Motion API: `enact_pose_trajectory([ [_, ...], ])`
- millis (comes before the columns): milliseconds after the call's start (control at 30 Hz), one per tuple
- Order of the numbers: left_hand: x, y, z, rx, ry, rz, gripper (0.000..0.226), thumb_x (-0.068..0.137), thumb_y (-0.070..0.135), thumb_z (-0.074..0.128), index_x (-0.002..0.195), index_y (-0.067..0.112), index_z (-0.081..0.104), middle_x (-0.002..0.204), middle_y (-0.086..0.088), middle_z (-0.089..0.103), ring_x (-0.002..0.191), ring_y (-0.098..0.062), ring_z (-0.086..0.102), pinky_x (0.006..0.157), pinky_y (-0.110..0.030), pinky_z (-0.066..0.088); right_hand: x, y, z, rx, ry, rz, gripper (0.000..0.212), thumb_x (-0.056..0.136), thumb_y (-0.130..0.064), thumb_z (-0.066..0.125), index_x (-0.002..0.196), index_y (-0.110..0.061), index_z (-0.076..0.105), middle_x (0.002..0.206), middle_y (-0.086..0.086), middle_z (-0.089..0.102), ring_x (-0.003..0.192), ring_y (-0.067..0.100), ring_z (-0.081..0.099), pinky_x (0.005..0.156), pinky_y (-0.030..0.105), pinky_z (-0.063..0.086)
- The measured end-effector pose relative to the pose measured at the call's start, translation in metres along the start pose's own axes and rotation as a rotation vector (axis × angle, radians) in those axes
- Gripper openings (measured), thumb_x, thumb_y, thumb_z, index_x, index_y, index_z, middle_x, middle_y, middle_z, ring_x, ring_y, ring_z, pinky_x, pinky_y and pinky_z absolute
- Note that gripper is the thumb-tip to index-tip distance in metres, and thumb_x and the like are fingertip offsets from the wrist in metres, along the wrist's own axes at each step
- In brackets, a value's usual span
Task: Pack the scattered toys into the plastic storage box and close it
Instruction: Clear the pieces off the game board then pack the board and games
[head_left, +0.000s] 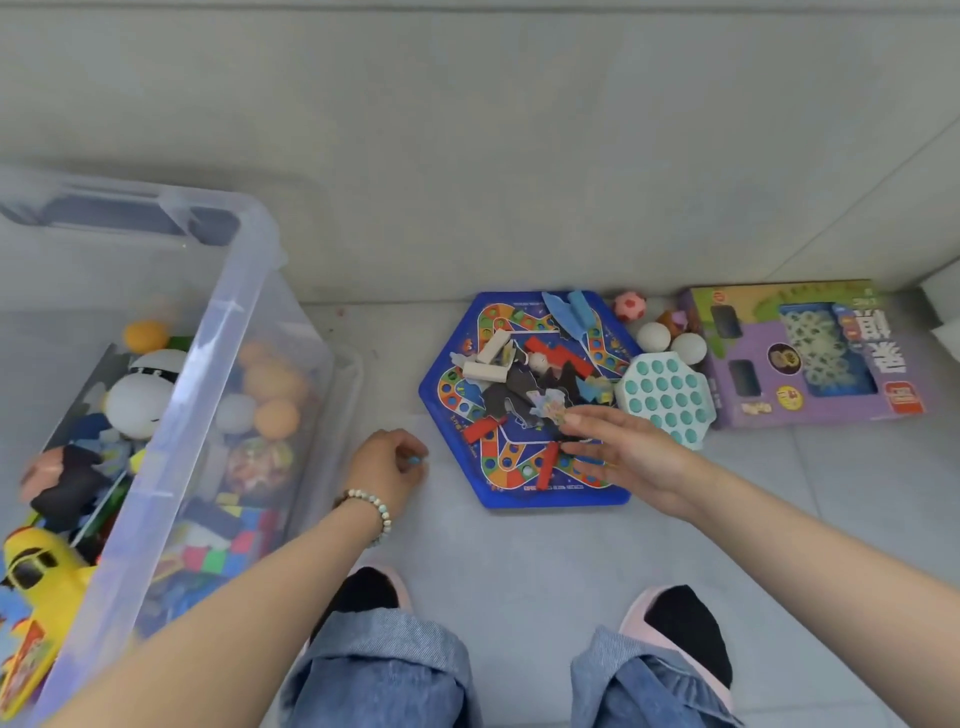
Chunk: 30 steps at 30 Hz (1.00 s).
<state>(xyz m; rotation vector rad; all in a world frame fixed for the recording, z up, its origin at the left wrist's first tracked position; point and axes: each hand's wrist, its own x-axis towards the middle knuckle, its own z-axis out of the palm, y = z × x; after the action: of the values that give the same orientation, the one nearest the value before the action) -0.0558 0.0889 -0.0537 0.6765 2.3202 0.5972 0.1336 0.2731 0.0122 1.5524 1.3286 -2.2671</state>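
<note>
Two hands: left grip (387, 464) clenched on small blue piece (414, 460); right grip (618, 451) released over board (524, 400).

Bare forearms, rolled jeans, pink slippers

The person's arms are bare, with no sleeves in view. A beaded bracelet (373, 512) of pale and light green round beads circles the left wrist. Both legs wear blue denim jeans (384, 670) with the cuffs turned up, above black socks (685, 623) tucked into pale pink slippers (631, 616) with rounded toes.
</note>
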Motion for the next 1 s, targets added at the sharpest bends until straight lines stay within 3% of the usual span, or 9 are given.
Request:
enact_pose_trajectory([
  [100,-0.001,0.007,-0.001,-0.175,0.084,-0.052,0.006,0.086,0.017,0.063,0.092,0.014,0.062,0.091,-0.005,0.063,0.076,-0.016,0.057,0.079,-0.033,0.052,-0.002,-0.006,-0.004,-0.028,0.063,-0.051,0.026,0.084,-0.023,0.067,0.109,-0.019,0.062,0.117,0.004,0.063,0.104,0.017,0.061,0.082,0.029,0.053],
  [200,0.001,0.037,-0.004,-0.396,0.119,-0.075,0.018,0.094,0.027,0.051,0.1,0.011,0.055,0.091,-0.005,0.063,0.069,-0.014,0.058,0.064,-0.026,0.052,0.0,-0.014,-0.007,-0.25,0.281,-0.247,0.034,0.081,-0.027,0.071,0.112,-0.02,0.058,0.12,0.0,0.06,0.102,0.015,0.058,0.079,0.028,0.052],
  [267,0.005,0.065,-0.003,-0.521,0.048,-0.119,0.018,0.098,0.023,0.044,0.106,0.009,0.05,0.092,-0.004,0.063,0.065,-0.012,0.057,0.057,-0.02,0.05,0.007,-0.02,-0.007,-0.421,0.383,-0.363,0.049,0.077,-0.034,0.074,0.12,-0.023,0.052,0.128,-0.004,0.052,0.112,0.015,0.052,0.087,0.033,0.051],
  [400,0.021,0.106,-0.003,-0.86,-0.155,-0.439,0.015,0.099,0.012,0.038,0.103,0.006,0.052,0.077,-0.006,0.054,0.061,-0.014,0.05,0.057,-0.024,0.048,0.029,-0.024,-0.001,-0.684,0.354,-0.43,0.079,0.072,-0.037,0.078,0.138,-0.024,0.037,0.145,0.0,0.035,0.133,0.02,0.036,0.104,0.035,0.037],
  [533,0.03,0.096,0.001,-0.521,-0.249,-0.39,0.036,0.097,0.043,0.037,0.095,0.01,0.049,0.061,-0.002,0.035,0.053,-0.013,0.034,0.051,-0.023,0.036,0.05,-0.021,0.004,-0.907,0.329,-0.354,0.099,0.067,-0.047,0.078,0.146,-0.025,0.022,0.153,0.001,0.024,0.14,0.023,0.024,0.11,0.04,0.03],
  [633,0.03,0.075,0.006,-0.231,-0.15,-0.232,0.044,0.09,0.056,0.042,0.096,0.012,0.049,0.073,-0.002,0.05,0.064,-0.015,0.047,0.059,-0.025,0.042,0.059,-0.021,0.008,-1.081,0.343,-0.324,0.1,0.065,-0.055,0.076,0.144,-0.029,0.021,0.151,0.002,0.024,0.139,0.027,0.025,0.108,0.045,0.035],
  [700,0.026,0.067,0.008,-0.201,-0.084,-0.177,0.042,0.085,0.056,0.052,0.097,0.015,0.049,0.081,-0.001,0.055,0.067,-0.013,0.05,0.056,-0.023,0.039,0.061,-0.021,0.009,-1.14,0.374,-0.319,0.098,0.066,-0.053,0.076,0.144,-0.029,0.022,0.15,0.003,0.023,0.139,0.029,0.024,0.107,0.046,0.036],
  [833,0.017,0.061,0.016,-0.142,-0.167,-0.065,0.041,0.077,0.041,0.071,0.103,0.018,0.049,0.067,0.003,0.044,0.058,-0.008,0.041,0.051,-0.017,0.032,0.064,-0.016,0.012,-1.056,0.431,-0.354,0.093,0.068,-0.045,0.079,0.143,-0.026,0.027,0.15,0.006,0.025,0.139,0.029,0.022,0.111,0.044,0.032],
  [1000,0.019,0.065,0.018,-0.027,-0.075,0.019,0.031,0.079,0.035,0.071,0.099,0.016,0.057,0.063,0.006,0.041,0.054,-0.007,0.038,0.048,-0.016,0.028,0.064,-0.017,0.017,-1.002,0.433,-0.29,0.091,0.069,-0.048,0.076,0.142,-0.02,0.03,0.147,0.006,0.03,0.138,0.026,0.026,0.112,0.041,0.029],
])
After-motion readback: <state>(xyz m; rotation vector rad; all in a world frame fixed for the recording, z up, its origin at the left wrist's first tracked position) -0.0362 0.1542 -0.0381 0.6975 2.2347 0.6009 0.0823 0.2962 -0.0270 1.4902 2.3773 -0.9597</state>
